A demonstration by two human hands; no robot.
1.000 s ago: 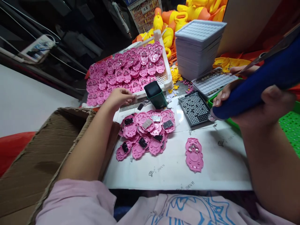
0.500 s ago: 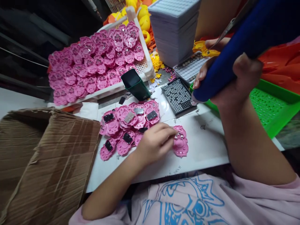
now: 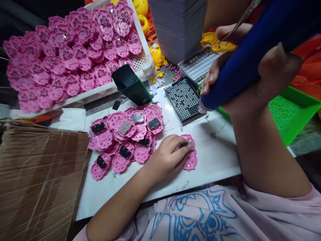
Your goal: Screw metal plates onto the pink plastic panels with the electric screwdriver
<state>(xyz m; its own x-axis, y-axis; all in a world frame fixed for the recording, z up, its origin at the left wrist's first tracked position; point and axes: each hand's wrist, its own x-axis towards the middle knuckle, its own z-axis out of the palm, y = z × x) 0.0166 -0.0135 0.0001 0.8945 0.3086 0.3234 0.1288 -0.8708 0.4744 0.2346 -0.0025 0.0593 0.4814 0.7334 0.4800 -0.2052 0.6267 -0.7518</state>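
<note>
My left hand [image 3: 168, 158] rests on a lone pink plastic toy part [image 3: 191, 160] on the white sheet, fingertips pinched on a small metal piece at its top. My right hand [image 3: 253, 78] is wrapped round a thick blue electric screwdriver [image 3: 250, 57], its tip hanging just above the near corner of a black screw tray [image 3: 182, 99]. Thin tweezers [image 3: 240, 21] also stick out of that hand. A pile of pink parts [image 3: 125, 137] with black and metal plates lies left of my left hand.
A white crate [image 3: 145, 63] heaped with pink parts stands at the back left, a dark green cup [image 3: 130, 85] in front of it. Grey stacked trays [image 3: 179, 26] are behind, a green basket [image 3: 291, 113] at right, a cardboard box [image 3: 37, 174] at left.
My left hand came back from the white crate to the lone pink part and now presses a metal piece on it. The view has tilted down and closer.
</note>
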